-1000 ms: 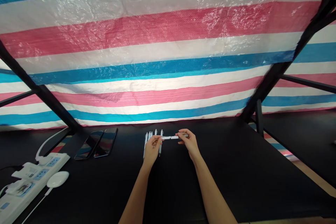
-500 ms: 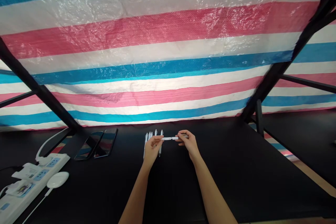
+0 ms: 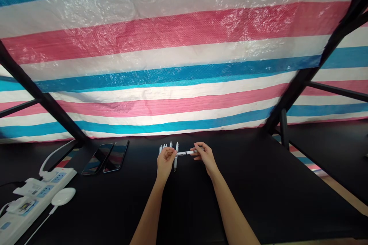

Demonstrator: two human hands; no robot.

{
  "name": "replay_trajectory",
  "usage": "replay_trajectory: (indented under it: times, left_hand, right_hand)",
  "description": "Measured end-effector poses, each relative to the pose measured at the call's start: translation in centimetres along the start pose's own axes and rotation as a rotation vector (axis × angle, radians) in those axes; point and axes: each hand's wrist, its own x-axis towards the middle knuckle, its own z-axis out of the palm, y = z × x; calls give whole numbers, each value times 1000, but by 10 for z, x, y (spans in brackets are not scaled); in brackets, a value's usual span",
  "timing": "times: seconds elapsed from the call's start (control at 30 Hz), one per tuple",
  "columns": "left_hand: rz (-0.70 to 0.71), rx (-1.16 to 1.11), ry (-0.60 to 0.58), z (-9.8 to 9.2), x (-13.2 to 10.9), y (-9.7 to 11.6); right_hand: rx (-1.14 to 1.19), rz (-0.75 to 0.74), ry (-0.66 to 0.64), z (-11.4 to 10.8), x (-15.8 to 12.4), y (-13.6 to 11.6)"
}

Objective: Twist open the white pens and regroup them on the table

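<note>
Recording that we find the left grip (image 3: 166, 162) and right grip (image 3: 204, 157) both pinched closed on a white pen (image 3: 186, 153), held level between them, with further pens (image 3: 175, 162) lying just under the left grip on the black surface (image 3: 238, 199).

white pens (image 3: 175, 157): row partly hidden under the left hand (image 3: 166, 164)
power strip (image 3: 37, 199): cut off at lower left of the frame

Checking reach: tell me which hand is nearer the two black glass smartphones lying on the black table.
Left. The left hand is right of the smartphones; the right hand lies farther right of them.
</note>
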Motion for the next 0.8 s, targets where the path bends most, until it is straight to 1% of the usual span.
replay_trajectory:
  times: [0.27,0.47,0.53,0.63,0.7,0.8]
  left_hand:
    - [11,23,-20,-2,-1,2]
    - [29,36,-55,1,-1,1]
    - [28,66,-31,1,-1,1]
    - [-27,103,0,1,-1,1]
    - [-66,138,-28,0,-2,1]
    - [-58,212,-84,0,-4,2]
  right_hand:
    - [10,28,-19,-1,2,4]
    - [52,11,18,-2,2,4]
    - [72,14,34,-1,1,2]
    - [87,23,41,-1,1,0]
    - [90,21,37,0,1,-1]
    - [87,6,23,0,1,0]
